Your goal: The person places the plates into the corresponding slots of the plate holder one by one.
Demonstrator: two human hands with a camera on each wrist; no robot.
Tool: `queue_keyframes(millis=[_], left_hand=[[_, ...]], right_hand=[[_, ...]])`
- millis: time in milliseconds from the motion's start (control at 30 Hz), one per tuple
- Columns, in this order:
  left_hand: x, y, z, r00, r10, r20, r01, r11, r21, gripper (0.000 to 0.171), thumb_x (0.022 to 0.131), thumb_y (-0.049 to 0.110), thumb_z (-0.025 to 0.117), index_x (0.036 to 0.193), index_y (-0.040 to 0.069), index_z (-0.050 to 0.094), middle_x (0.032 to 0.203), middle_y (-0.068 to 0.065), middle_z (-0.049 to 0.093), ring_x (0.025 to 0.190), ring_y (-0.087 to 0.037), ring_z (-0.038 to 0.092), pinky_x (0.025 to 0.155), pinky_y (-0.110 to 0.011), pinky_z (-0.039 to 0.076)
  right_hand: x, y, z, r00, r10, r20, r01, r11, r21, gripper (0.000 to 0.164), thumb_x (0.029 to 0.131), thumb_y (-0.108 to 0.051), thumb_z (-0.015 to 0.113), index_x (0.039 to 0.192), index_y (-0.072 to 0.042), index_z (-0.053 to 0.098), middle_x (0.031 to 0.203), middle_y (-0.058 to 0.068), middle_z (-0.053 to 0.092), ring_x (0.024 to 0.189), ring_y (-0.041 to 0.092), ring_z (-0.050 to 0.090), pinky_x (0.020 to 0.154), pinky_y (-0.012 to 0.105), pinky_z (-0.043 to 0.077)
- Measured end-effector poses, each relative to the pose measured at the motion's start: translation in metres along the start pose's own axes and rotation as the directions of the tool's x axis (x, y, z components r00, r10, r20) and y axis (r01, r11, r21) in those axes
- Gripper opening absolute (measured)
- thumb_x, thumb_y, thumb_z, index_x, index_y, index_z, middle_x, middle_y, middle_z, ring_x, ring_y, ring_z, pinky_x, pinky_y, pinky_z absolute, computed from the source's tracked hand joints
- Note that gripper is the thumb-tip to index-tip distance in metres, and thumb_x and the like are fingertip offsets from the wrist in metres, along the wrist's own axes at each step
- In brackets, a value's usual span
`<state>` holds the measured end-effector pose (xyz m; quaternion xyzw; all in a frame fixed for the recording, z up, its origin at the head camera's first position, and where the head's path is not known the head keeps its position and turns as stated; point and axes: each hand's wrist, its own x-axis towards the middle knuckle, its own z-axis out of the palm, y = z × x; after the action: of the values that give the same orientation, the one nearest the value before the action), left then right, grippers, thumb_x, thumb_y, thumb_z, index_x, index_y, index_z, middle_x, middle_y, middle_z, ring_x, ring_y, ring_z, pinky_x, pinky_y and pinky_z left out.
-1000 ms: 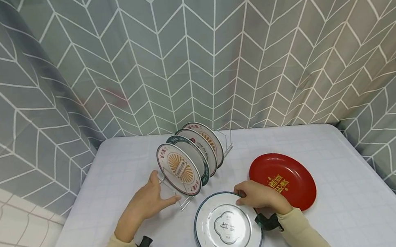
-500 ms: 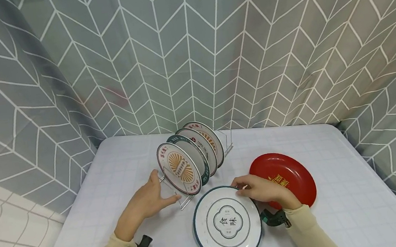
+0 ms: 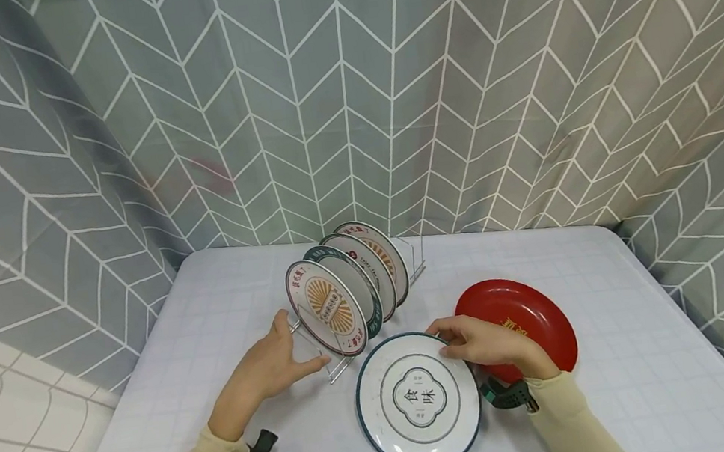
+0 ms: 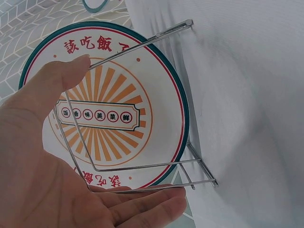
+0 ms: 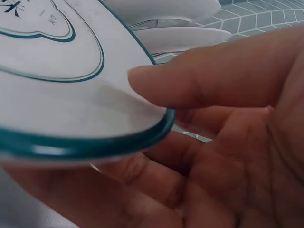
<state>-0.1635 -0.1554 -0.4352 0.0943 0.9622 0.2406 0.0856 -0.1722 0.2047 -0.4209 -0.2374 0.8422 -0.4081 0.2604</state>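
In the head view my right hand (image 3: 485, 343) pinches the far right rim of a white plate (image 3: 422, 441) with a blue-green edge and a dark motif in its middle. The right wrist view shows the thumb on the plate's (image 5: 71, 107) face and the fingers beneath. My left hand (image 3: 268, 377) holds the near end of a wire dish rack (image 3: 341, 369). Its thumb lies along one wire and its fingers run under another in the left wrist view. Several plates stand on edge in the rack; the nearest plate (image 4: 161, 107) bears an orange sunburst and red characters.
A red oval dish (image 3: 543, 320) with gold characters lies to the right, partly behind my right hand. White cloth (image 3: 626, 389) covers the table. A grey patterned curtain (image 3: 387, 102) hangs along the far edge and sides.
The plate in my right hand has shifted slightly away from me and right, and its glare has faded. The right hand has moved a little with it. My left hand and the rack stay put.
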Motion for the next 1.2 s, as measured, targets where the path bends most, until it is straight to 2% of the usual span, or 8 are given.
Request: queue_keyframes(millis=[167, 300, 500, 633, 833, 1000, 1100, 1200], left_hand=[[-0.001, 0.000, 0.001, 1.000, 0.003, 0.001, -0.003, 1.000, 0.002, 0.115, 0.078, 0.058, 0.074, 0.144, -0.013, 0.013, 0.138, -0.038, 0.046, 0.108, -0.040, 0.063, 0.085, -0.049, 0.053], [-0.001, 0.001, 0.001, 1.000, 0.008, -0.001, -0.008, 1.000, 0.004, 0.114, 0.078, 0.058, 0.074, 0.144, -0.013, 0.014, 0.136, -0.038, 0.048, 0.105, -0.040, 0.064, 0.082, -0.049, 0.053], [-0.002, 0.000, 0.001, 1.000, 0.009, 0.001, -0.009, 1.000, 0.001, 0.115, 0.078, 0.060, 0.073, 0.145, -0.013, 0.013, 0.137, -0.038, 0.048, 0.108, -0.039, 0.063, 0.084, -0.048, 0.053], [-0.003, 0.000, 0.001, 1.000, 0.011, 0.004, -0.011, 1.000, 0.009, 0.116, 0.078, 0.060, 0.072, 0.144, -0.013, 0.013, 0.135, -0.038, 0.049, 0.106, -0.038, 0.064, 0.084, -0.048, 0.053], [-0.003, 0.000, 0.000, 1.000, 0.009, 0.005, -0.009, 1.000, 0.010, 0.114, 0.077, 0.060, 0.073, 0.143, -0.013, 0.015, 0.134, -0.037, 0.049, 0.105, -0.038, 0.064, 0.084, -0.049, 0.052], [-0.001, 0.000, -0.001, 1.000, 0.013, -0.001, -0.013, 1.000, 0.011, 0.113, 0.078, 0.060, 0.073, 0.143, -0.013, 0.015, 0.135, -0.038, 0.048, 0.106, -0.039, 0.063, 0.084, -0.049, 0.052], [0.000, -0.001, -0.001, 1.000, 0.016, -0.004, -0.016, 1.000, 0.009, 0.114, 0.078, 0.060, 0.073, 0.143, -0.013, 0.014, 0.137, -0.038, 0.047, 0.109, -0.039, 0.062, 0.084, -0.049, 0.052], [0.000, 0.000, -0.001, 1.000, 0.022, -0.002, -0.022, 1.000, 0.006, 0.113, 0.078, 0.059, 0.073, 0.143, -0.013, 0.014, 0.138, -0.038, 0.045, 0.111, -0.041, 0.061, 0.085, -0.049, 0.052]], right_hand=[[-0.001, 0.000, 0.001, 0.999, -0.023, 0.038, 0.022, 0.999, 0.027, 0.031, 0.095, -0.011, 0.062, 0.126, -0.007, 0.060, 0.109, 0.007, 0.069, 0.097, 0.021, 0.062, 0.085, 0.028, 0.054], [-0.002, 0.000, 0.001, 0.997, -0.062, 0.035, 0.061, 0.997, 0.037, 0.031, 0.095, -0.011, 0.061, 0.126, -0.008, 0.062, 0.109, 0.007, 0.069, 0.100, 0.021, 0.062, 0.084, 0.023, 0.053], [-0.002, 0.001, 0.001, 0.995, -0.096, 0.018, 0.094, 0.993, 0.077, 0.033, 0.095, -0.013, 0.063, 0.128, -0.010, 0.063, 0.114, 0.006, 0.069, 0.106, 0.023, 0.060, 0.085, 0.024, 0.054], [-0.006, -0.001, -0.001, 0.995, -0.101, -0.001, 0.100, 0.987, 0.128, 0.037, 0.095, -0.013, 0.064, 0.132, -0.009, 0.062, 0.116, 0.008, 0.070, 0.101, 0.022, 0.062, 0.080, 0.025, 0.055], [-0.022, -0.016, -0.012, 0.988, -0.100, -0.114, 0.117, 0.982, 0.149, 0.040, 0.095, -0.013, 0.063, 0.134, -0.007, 0.060, 0.115, 0.015, 0.070, 0.088, 0.016, 0.068, 0.071, 0.029, 0.058], [-0.035, -0.027, -0.028, 0.950, -0.113, -0.293, 0.166, 0.973, 0.160, 0.041, 0.094, -0.011, 0.065, 0.134, -0.001, 0.059, 0.114, 0.018, 0.070, 0.077, 0.012, 0.067, 0.061, 0.029, 0.057], [-0.038, -0.029, -0.035, 0.926, -0.128, -0.355, 0.198, 0.965, 0.171, 0.041, 0.094, -0.008, 0.064, 0.133, 0.003, 0.058, 0.112, 0.008, 0.072, 0.078, 0.010, 0.067, 0.059, 0.030, 0.056], [-0.042, -0.032, -0.042, 0.917, -0.134, -0.375, 0.222, 0.954, 0.200, 0.041, 0.094, -0.006, 0.063, 0.133, 0.005, 0.056, 0.107, -0.005, 0.073, 0.077, 0.009, 0.066, 0.056, 0.031, 0.056]])
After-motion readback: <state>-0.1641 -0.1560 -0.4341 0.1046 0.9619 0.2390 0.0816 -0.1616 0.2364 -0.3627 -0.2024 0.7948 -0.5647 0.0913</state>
